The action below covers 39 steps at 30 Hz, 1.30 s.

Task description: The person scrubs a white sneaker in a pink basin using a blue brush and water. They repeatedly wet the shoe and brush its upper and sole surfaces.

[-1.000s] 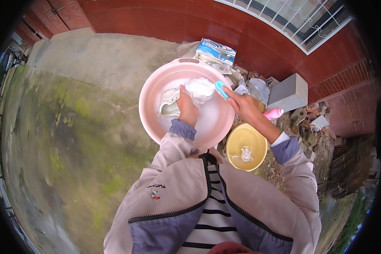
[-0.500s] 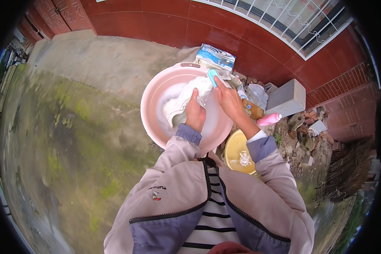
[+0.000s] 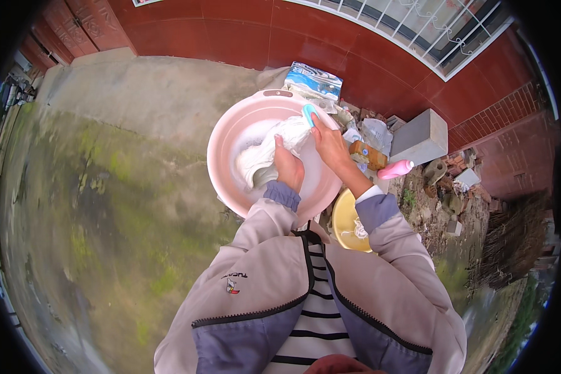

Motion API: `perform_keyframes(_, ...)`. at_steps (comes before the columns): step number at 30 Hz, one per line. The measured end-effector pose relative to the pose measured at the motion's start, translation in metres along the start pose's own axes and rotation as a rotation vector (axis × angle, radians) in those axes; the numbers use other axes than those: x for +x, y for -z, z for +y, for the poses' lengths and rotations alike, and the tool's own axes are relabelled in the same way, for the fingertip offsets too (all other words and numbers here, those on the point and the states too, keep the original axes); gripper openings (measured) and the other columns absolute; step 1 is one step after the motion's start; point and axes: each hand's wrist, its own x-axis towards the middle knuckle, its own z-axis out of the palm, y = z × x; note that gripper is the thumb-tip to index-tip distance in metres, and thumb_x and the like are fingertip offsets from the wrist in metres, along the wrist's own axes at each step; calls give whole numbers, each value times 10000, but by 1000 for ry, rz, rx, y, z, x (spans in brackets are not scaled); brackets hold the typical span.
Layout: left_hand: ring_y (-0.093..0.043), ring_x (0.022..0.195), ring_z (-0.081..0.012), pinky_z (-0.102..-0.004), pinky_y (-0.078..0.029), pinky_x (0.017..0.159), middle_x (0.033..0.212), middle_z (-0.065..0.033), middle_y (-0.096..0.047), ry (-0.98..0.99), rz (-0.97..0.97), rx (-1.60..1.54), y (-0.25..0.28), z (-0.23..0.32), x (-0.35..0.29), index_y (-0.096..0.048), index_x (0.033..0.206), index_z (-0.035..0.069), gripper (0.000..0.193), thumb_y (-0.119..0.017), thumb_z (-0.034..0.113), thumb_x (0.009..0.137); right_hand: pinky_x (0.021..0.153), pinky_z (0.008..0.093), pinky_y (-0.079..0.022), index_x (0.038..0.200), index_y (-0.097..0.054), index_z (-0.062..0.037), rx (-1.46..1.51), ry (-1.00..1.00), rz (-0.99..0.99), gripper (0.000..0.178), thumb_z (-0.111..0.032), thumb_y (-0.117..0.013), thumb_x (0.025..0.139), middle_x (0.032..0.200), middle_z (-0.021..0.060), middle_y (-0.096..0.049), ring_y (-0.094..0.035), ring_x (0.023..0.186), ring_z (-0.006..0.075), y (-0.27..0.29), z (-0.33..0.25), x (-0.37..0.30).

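Note:
A white item that looks like a fabric shoe (image 3: 260, 154) is held over the soapy water in a pink basin (image 3: 217, 149). My left hand (image 3: 288, 167) grips it, thumb on top and the other fingers hidden behind it. My right hand (image 3: 328, 142) is closed around a teal scrubbing brush (image 3: 308, 113), its index finger stretched along the back. The brush lies at the far right end of the white item; its bristles are hidden. White suds cover part of the water beneath.
Right of the pink basin is a yellow basin (image 3: 343, 215) with white string-like laces in it. Beyond lie a pink bottle (image 3: 396, 169), a grey block (image 3: 420, 138), an orange-brown package (image 3: 368, 154) and rubble. A blue-and-white box (image 3: 313, 82) stands by the red wall (image 3: 230, 37).
My right hand and the brush have shifted slightly left and down. The left hand keeps its hold on the white shoe, with the view shifted a little.

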Motion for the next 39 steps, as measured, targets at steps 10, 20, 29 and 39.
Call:
perform_keyframes(10, -536, 1260, -256, -393, -385, 1121, 1397, -151, -538, 109, 59, 5, -27, 17, -12, -440, 1400, -28, 486, -311, 329, 1097, 690, 542, -468, 1438, -521, -211, 36, 243, -63, 440, -191, -558, 1001, 798, 279, -636, -616, 737, 470, -10, -4, -21)
perform_keyframes(20, -499, 1328, -280, -413, -339, 1169, 1428, -155, -526, 60, -205, -147, -33, 30, -19, -423, 1435, -18, 452, -348, 251, 1078, 1107, 379, -371, 1531, -390, -150, 570, 151, 88, 663, -356, -653, 958, 1459, 194, -496, -466, 1353, 291, 17, 1, 23)
perform_keyframes(29, -513, 1312, -246, -386, -375, 1139, 1427, -130, -528, 40, -301, 44, -25, 27, -16, -431, 1443, 0, 445, -500, 161, 1034, 1139, 361, -338, 1544, -371, -165, 617, 286, -2, 669, -274, -671, 956, 1541, 151, -428, -397, 1417, 244, 4, -6, 32)
perform_keyframes(39, -510, 1311, -240, -381, -385, 1128, 1434, -121, -525, -1, -243, 60, -28, 25, -12, -421, 1455, 7, 441, -459, 210, 1065, 848, 433, -502, 1465, -490, -196, 254, 320, 159, 479, -110, -541, 997, 1068, 259, -659, -658, 962, 404, 10, -25, -8)
